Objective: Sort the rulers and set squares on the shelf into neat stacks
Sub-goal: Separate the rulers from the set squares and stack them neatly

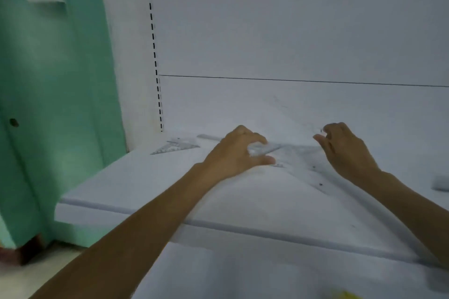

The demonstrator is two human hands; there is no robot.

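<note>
Green panelling (60, 104) stands left of the slotted upright (155, 60), which rises from the back left corner of the white shelf (145, 177); just right of the upright's foot lies a small pile of clear set squares (176, 147), at least two overlapped, though blur hides the exact count; one pale ruler (209, 137) lies flat beside them, a little further from the upright; further right again, the left hand (233, 153) grips a clear piece (263, 149), fingers (257, 139) curled over its top and thumb pressed beneath, so the piece juts out past the fingertips, away from the upright; whether it is a ruler or a set square cannot be told; beyond it a loose scatter of clear pieces (300, 153) lies crossed on the shelf, number unclear; furthest but one from the upright, the right hand (347, 150) hangs over that scatter, fingers loosely curled, thumb apart, and whether it holds anything cannot be told; one pale object (441, 183) sits at the far right edge.
</note>
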